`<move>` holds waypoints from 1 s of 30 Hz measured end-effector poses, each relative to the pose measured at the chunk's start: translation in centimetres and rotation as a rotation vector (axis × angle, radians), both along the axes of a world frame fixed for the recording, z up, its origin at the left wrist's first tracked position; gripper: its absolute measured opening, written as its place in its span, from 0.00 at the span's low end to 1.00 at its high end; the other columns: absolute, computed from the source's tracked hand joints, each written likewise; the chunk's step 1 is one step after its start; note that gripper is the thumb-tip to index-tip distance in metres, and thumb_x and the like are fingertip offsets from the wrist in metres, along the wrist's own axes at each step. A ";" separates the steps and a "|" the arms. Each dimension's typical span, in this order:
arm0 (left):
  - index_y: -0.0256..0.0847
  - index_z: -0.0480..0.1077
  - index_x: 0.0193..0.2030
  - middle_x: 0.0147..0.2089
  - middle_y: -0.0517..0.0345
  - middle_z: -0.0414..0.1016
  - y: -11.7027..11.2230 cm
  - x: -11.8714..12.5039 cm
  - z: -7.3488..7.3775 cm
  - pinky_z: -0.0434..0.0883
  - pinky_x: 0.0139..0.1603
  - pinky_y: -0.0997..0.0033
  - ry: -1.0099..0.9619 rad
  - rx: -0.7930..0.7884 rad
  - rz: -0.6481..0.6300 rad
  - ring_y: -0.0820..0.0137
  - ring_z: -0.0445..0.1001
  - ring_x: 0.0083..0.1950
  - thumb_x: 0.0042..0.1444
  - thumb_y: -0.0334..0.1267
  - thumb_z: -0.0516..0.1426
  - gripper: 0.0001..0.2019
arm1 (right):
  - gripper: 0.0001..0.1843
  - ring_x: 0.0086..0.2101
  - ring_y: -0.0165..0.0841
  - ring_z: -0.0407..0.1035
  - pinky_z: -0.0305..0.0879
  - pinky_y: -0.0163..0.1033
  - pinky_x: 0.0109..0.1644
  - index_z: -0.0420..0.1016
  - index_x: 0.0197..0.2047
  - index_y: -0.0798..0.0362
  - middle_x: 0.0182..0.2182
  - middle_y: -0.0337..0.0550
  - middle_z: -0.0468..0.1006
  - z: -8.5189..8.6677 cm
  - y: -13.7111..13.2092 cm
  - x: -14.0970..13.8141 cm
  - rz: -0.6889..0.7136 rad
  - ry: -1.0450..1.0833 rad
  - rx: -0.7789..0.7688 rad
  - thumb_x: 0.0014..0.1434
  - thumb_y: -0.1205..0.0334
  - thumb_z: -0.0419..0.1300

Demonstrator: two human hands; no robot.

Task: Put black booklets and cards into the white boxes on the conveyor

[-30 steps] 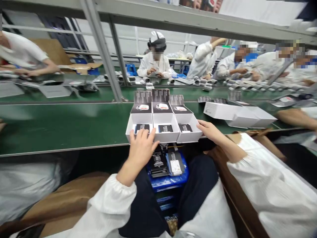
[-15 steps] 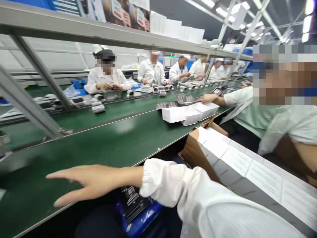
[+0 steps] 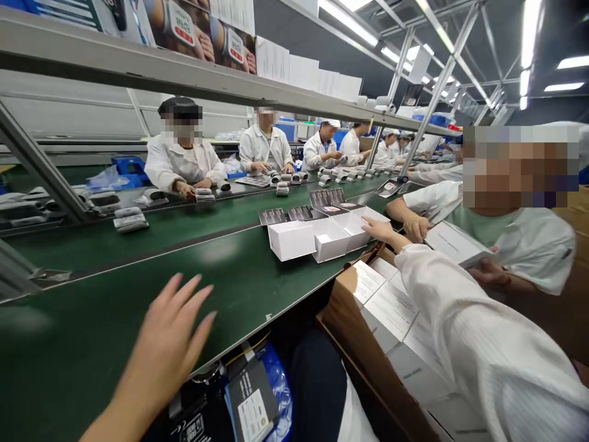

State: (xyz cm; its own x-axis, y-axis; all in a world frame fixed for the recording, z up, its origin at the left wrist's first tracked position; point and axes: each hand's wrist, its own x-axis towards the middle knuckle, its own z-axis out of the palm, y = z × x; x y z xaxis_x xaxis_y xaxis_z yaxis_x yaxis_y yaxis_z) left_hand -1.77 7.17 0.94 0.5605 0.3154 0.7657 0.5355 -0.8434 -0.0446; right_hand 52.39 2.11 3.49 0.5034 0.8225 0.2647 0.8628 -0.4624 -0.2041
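My left hand (image 3: 161,344) hovers over the near part of the green conveyor belt (image 3: 225,282), fingers spread and nothing in them. My right hand (image 3: 381,229) reaches out to the right, fingers stretched, at the rim of the rightmost open white box (image 3: 356,224). Whether the fingertips press on that box I cannot tell. Beside it on the belt stand more open white boxes (image 3: 294,240), their dark printed lids (image 3: 326,197) folded back. Below my right sleeve is a brown carton (image 3: 363,331) packed with closed white boxes (image 3: 391,307).
A co-worker (image 3: 506,227) at the right holds a flat white box (image 3: 455,242). Across the belt sit several people in white coats (image 3: 181,156), with grey-white devices (image 3: 130,219) before them. A metal shelf (image 3: 184,77) crosses overhead. Blue plastic wrap (image 3: 278,387) lies below the belt edge.
My right hand has swung from the left over the belt to the open boxes at the right. My left hand has come into view. The co-worker's hand has left the open boxes.
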 end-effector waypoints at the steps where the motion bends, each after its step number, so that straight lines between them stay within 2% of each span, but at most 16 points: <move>1: 0.42 0.62 0.64 0.65 0.43 0.67 1.0 2.4 0.6 0.61 0.67 0.43 0.068 0.005 0.005 0.49 0.53 0.73 0.67 0.42 0.51 0.20 | 0.28 0.57 0.50 0.67 0.53 0.63 0.65 0.70 0.64 0.54 0.58 0.53 0.73 -0.9 0.2 0.2 0.030 0.010 -0.034 0.60 0.67 0.51; 4: 0.36 0.58 0.67 0.72 0.39 0.57 3.7 10.0 2.1 0.56 0.69 0.39 0.265 -0.078 0.061 0.45 0.45 0.75 0.64 0.41 0.54 0.26 | 0.31 0.58 0.45 0.67 0.48 0.58 0.68 0.69 0.66 0.49 0.61 0.44 0.71 -2.8 1.4 -1.1 0.143 0.037 -0.097 0.60 0.68 0.48; 6: 0.36 0.55 0.69 0.68 0.36 0.62 4.5 12.9 2.5 0.54 0.68 0.35 0.364 -0.205 0.132 0.45 0.55 0.72 0.64 0.44 0.55 0.30 | 0.29 0.55 0.42 0.69 0.53 0.50 0.67 0.69 0.66 0.48 0.60 0.41 0.72 -3.2 2.1 -3.1 0.232 0.045 -0.117 0.63 0.66 0.48; 8: 0.38 0.53 0.70 0.59 0.36 0.72 4.3 13.1 2.3 0.53 0.65 0.31 0.434 -0.333 0.213 0.46 0.70 0.61 0.64 0.48 0.55 0.32 | 0.25 0.54 0.41 0.70 0.59 0.44 0.62 0.73 0.62 0.48 0.58 0.41 0.75 -3.1 2.5 -6.2 0.352 0.038 -0.122 0.67 0.62 0.47; 10: 0.40 0.56 0.69 0.50 0.41 0.76 3.2 10.8 1.6 0.55 0.62 0.32 0.478 -0.386 0.280 0.49 0.75 0.51 0.63 0.50 0.56 0.31 | 0.23 0.53 0.42 0.71 0.62 0.43 0.57 0.77 0.58 0.48 0.54 0.45 0.78 -2.6 2.3 -10.2 0.498 -0.013 -0.136 0.71 0.54 0.46; 13: 0.42 0.67 0.60 0.45 0.45 0.77 0.2 4.4 0.4 0.60 0.57 0.42 0.462 -0.346 0.390 0.51 0.75 0.48 0.63 0.50 0.57 0.23 | 0.24 0.48 0.44 0.72 0.62 0.43 0.53 0.78 0.55 0.48 0.45 0.49 0.80 -2.1 1.0 -17.1 0.674 -0.141 -0.167 0.70 0.44 0.50; 15: 0.42 0.72 0.52 0.41 0.49 0.77 -2.2 -0.4 -0.2 0.60 0.54 0.47 0.422 -0.304 0.460 0.53 0.75 0.45 0.63 0.49 0.57 0.17 | 0.23 0.46 0.43 0.72 0.60 0.43 0.50 0.78 0.54 0.49 0.42 0.50 0.79 -2.0 -0.4 -21.7 0.759 -0.194 -0.158 0.69 0.43 0.53; 17: 0.41 0.73 0.46 0.37 0.52 0.77 -4.6 -4.8 -0.5 0.60 0.51 0.51 0.394 -0.262 0.478 0.56 0.76 0.42 0.63 0.48 0.57 0.14 | 0.22 0.44 0.42 0.72 0.59 0.42 0.49 0.78 0.51 0.50 0.41 0.49 0.78 -2.3 -1.8 -25.7 0.821 -0.218 -0.125 0.70 0.44 0.53; 20: 0.42 0.73 0.44 0.35 0.55 0.77 -7.0 -9.7 -0.7 0.61 0.44 0.59 0.350 -0.241 0.454 0.59 0.76 0.39 0.64 0.48 0.56 0.13 | 0.23 0.43 0.42 0.71 0.57 0.42 0.46 0.77 0.47 0.53 0.39 0.49 0.77 -3.0 -3.3 -30.0 0.856 -0.253 -0.088 0.70 0.44 0.52; 22: 0.42 0.73 0.45 0.36 0.55 0.78 -7.5 -11.5 -0.8 0.60 0.40 0.62 0.342 -0.262 0.454 0.60 0.76 0.38 0.64 0.49 0.56 0.13 | 0.23 0.43 0.42 0.71 0.57 0.42 0.45 0.76 0.46 0.54 0.40 0.50 0.77 -3.4 -3.6 -31.6 0.854 -0.266 -0.075 0.70 0.43 0.51; 24: 0.42 0.74 0.47 0.38 0.53 0.80 -7.5 -12.2 -0.8 0.61 0.38 0.62 0.361 -0.283 0.468 0.59 0.77 0.39 0.63 0.50 0.56 0.15 | 0.23 0.44 0.43 0.71 0.57 0.42 0.46 0.76 0.47 0.54 0.41 0.51 0.78 -3.6 -3.5 -32.1 0.848 -0.267 -0.071 0.71 0.44 0.51; 28: 0.44 0.74 0.50 0.43 0.51 0.81 -6.8 -11.9 -0.8 0.64 0.40 0.62 0.391 -0.310 0.522 0.57 0.78 0.42 0.63 0.51 0.57 0.16 | 0.23 0.47 0.47 0.70 0.59 0.45 0.50 0.72 0.56 0.55 0.45 0.55 0.77 -3.4 -3.5 -32.0 0.844 -0.260 -0.072 0.70 0.46 0.53; 30: 0.45 0.73 0.52 0.44 0.50 0.81 -6.7 -11.7 -0.6 0.66 0.43 0.61 0.389 -0.340 0.546 0.56 0.78 0.44 0.63 0.51 0.56 0.17 | 0.25 0.51 0.50 0.68 0.58 0.50 0.54 0.68 0.61 0.56 0.49 0.58 0.76 -3.4 -4.2 -32.2 0.815 -0.253 0.002 0.70 0.48 0.54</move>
